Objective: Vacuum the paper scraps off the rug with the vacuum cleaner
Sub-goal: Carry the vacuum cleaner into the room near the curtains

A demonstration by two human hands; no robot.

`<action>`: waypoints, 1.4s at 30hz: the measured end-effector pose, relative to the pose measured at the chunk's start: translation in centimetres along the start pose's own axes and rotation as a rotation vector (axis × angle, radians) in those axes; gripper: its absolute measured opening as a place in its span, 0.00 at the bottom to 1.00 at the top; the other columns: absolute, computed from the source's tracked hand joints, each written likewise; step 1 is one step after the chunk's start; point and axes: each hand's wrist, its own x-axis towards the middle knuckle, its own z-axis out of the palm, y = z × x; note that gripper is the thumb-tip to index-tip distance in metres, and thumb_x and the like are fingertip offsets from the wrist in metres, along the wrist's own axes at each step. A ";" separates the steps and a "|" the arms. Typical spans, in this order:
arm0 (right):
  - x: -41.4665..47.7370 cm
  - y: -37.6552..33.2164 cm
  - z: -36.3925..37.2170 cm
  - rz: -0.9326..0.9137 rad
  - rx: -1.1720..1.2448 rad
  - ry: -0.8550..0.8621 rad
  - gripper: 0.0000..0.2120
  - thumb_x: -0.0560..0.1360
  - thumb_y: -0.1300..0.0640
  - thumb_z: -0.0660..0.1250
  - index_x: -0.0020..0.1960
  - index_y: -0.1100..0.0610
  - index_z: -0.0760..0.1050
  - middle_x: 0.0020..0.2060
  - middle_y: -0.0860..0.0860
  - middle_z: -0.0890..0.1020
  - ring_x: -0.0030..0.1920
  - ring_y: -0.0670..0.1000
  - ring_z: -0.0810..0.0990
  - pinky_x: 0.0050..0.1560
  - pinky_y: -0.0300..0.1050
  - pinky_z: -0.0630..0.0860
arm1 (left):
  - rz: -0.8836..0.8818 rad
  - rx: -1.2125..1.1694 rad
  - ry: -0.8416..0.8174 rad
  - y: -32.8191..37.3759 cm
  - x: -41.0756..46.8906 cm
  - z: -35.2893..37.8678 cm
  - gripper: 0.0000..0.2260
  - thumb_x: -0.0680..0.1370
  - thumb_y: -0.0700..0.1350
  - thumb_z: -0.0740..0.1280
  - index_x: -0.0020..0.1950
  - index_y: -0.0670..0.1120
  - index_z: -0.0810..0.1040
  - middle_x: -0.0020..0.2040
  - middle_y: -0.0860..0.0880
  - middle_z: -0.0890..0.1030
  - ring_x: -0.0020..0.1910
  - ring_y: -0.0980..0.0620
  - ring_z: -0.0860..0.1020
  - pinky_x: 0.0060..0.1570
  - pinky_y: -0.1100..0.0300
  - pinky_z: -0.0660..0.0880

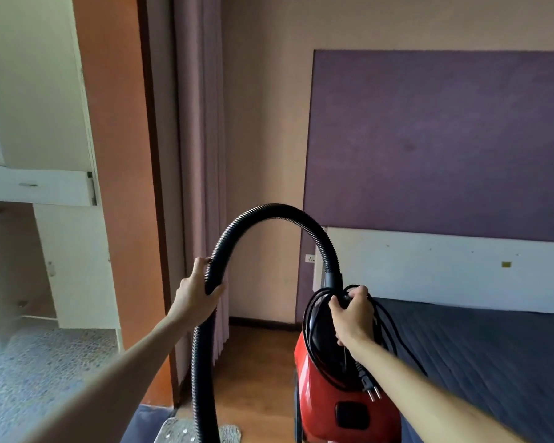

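Observation:
A red canister vacuum cleaner (320,391) hangs in the air at lower centre. My right hand (352,314) grips its top handle together with loops of black power cord (387,327); the plug (370,386) dangles by my forearm. A black ribbed hose (269,212) arches up from the canister and drops down at the left. My left hand (195,292) grips that hose on its descending side. At the bottom edge lies a grey rug (173,433) with small white paper scraps (184,430) on it.
A bed with a dark blue quilted cover (493,362) fills the right, under a purple wall panel. Pink curtains (199,155) hang at centre left. A wall socket (310,258) sits beside the bed. White cabinets (36,123) and a speckled floor lie at left.

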 end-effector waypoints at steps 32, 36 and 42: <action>30.4 0.7 21.2 -0.015 -0.060 -0.052 0.10 0.77 0.55 0.66 0.52 0.56 0.66 0.40 0.55 0.77 0.32 0.59 0.79 0.19 0.47 0.75 | -0.125 -0.068 -0.052 -14.6 30.3 13.2 0.21 0.78 0.44 0.69 0.65 0.51 0.62 0.48 0.44 0.81 0.35 0.47 0.83 0.33 0.49 0.82; 36.2 1.7 24.3 -0.036 -0.071 -0.072 0.10 0.77 0.54 0.66 0.52 0.55 0.65 0.43 0.57 0.79 0.33 0.60 0.80 0.16 0.40 0.70 | -0.149 -0.047 -0.030 -15.9 35.1 15.8 0.20 0.77 0.45 0.68 0.64 0.51 0.62 0.46 0.45 0.82 0.34 0.47 0.82 0.34 0.49 0.82; 44.6 3.5 29.2 -0.075 -0.139 -0.131 0.10 0.77 0.52 0.66 0.51 0.52 0.66 0.43 0.57 0.79 0.31 0.59 0.80 0.17 0.40 0.70 | -0.186 -0.033 0.019 -18.3 42.7 20.5 0.19 0.78 0.46 0.68 0.63 0.52 0.61 0.45 0.45 0.81 0.33 0.48 0.81 0.31 0.53 0.80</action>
